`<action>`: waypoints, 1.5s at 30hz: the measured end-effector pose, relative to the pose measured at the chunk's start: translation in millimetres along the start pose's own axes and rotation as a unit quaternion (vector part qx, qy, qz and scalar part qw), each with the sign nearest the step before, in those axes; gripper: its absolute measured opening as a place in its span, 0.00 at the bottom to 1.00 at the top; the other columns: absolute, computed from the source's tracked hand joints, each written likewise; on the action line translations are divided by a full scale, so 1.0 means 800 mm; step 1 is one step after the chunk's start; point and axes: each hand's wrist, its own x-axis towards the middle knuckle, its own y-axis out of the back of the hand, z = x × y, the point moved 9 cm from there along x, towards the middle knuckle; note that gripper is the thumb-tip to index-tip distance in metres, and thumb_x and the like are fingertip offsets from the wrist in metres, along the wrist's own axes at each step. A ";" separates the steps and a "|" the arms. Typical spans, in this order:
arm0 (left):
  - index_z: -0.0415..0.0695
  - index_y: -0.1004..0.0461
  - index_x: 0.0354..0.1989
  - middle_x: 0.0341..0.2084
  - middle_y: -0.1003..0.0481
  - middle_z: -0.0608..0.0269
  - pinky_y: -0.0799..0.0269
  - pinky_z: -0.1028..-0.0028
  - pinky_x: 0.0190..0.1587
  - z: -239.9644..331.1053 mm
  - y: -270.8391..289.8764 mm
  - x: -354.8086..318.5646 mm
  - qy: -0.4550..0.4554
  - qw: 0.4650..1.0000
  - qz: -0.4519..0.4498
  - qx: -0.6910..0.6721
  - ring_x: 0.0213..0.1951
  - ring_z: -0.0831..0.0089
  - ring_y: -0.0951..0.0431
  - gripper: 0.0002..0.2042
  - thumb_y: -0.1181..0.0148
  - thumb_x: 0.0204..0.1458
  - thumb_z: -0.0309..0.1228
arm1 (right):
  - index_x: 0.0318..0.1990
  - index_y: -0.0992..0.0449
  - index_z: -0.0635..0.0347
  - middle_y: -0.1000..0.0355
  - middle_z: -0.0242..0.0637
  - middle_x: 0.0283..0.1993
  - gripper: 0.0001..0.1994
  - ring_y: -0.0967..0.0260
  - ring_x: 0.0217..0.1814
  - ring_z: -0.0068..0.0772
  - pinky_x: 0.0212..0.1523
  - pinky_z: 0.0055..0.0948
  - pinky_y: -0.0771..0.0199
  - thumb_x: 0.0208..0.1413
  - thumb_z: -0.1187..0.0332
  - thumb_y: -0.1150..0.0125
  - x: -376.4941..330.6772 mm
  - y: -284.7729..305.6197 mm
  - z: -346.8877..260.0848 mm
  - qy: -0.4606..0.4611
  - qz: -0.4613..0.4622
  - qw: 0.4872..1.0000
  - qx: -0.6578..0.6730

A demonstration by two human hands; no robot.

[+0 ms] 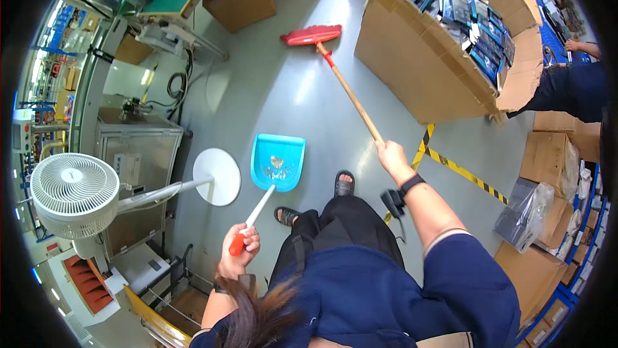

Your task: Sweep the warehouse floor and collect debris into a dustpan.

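Observation:
My left hand [241,245] is closed around the handle of a long-handled dustpan, near its orange-red end. The dustpan's light blue pan [295,148] rests on the floor ahead of my feet, with some debris lying in it. My right hand [393,157] grips the upper part of a wooden broom handle [351,94]. That handle slants away to a red broom head [312,35] on the floor, well beyond the pan and apart from it.
A white standing fan [74,184] with a round base [217,177] stands left of the pan. A big cardboard box [402,58] of dark-blue packages is at far right, a person's arm [582,49] beyond it. Yellow-black tape [467,174] marks the floor. Another carton [241,0] sits by a green-topped table.

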 end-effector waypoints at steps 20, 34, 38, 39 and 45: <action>0.40 0.44 0.25 0.11 0.44 0.69 0.50 0.81 0.12 0.004 -0.081 0.041 0.183 0.981 -0.063 0.034 0.11 0.79 0.44 0.07 0.57 0.43 0.30 | 0.23 0.28 0.61 0.32 0.43 0.23 0.16 0.34 0.29 0.44 0.31 0.36 0.34 0.37 0.55 0.45 0.025 0.010 -0.404 0.316 -0.119 0.846 -0.412; 0.45 0.44 0.22 0.11 0.41 0.69 0.46 0.79 0.14 0.103 -0.059 0.068 0.161 0.977 -0.045 0.132 0.13 0.79 0.41 0.06 0.56 0.42 0.32 | 0.18 0.29 0.66 0.33 0.46 0.17 0.16 0.34 0.21 0.40 0.25 0.32 0.34 0.31 0.58 0.40 0.167 0.197 -0.526 0.229 0.027 0.831 -0.507; 0.45 0.44 0.22 0.11 0.42 0.70 0.47 0.80 0.13 0.119 -0.071 0.070 0.126 0.988 -0.041 0.080 0.13 0.79 0.42 0.06 0.56 0.42 0.32 | 0.19 0.29 0.65 0.33 0.49 0.22 0.17 0.34 0.26 0.45 0.29 0.35 0.34 0.32 0.56 0.42 0.138 0.229 -0.566 0.211 0.107 0.806 -0.543; 0.44 0.44 0.23 0.11 0.43 0.70 0.48 0.81 0.13 0.125 -0.070 0.070 0.112 0.991 -0.022 0.072 0.13 0.79 0.43 0.07 0.56 0.42 0.32 | 0.19 0.29 0.65 0.33 0.49 0.22 0.17 0.34 0.26 0.45 0.29 0.35 0.34 0.32 0.56 0.42 0.135 0.229 -0.569 0.213 0.106 0.805 -0.544; 0.43 0.43 0.23 0.11 0.44 0.71 0.50 0.81 0.13 0.144 -0.080 0.055 0.068 0.995 -0.058 -0.035 0.12 0.80 0.45 0.07 0.56 0.42 0.33 | 0.16 0.29 0.65 0.35 0.48 0.17 0.19 0.35 0.22 0.45 0.25 0.36 0.35 0.36 0.54 0.46 0.142 0.248 -0.577 0.273 0.103 0.806 -0.516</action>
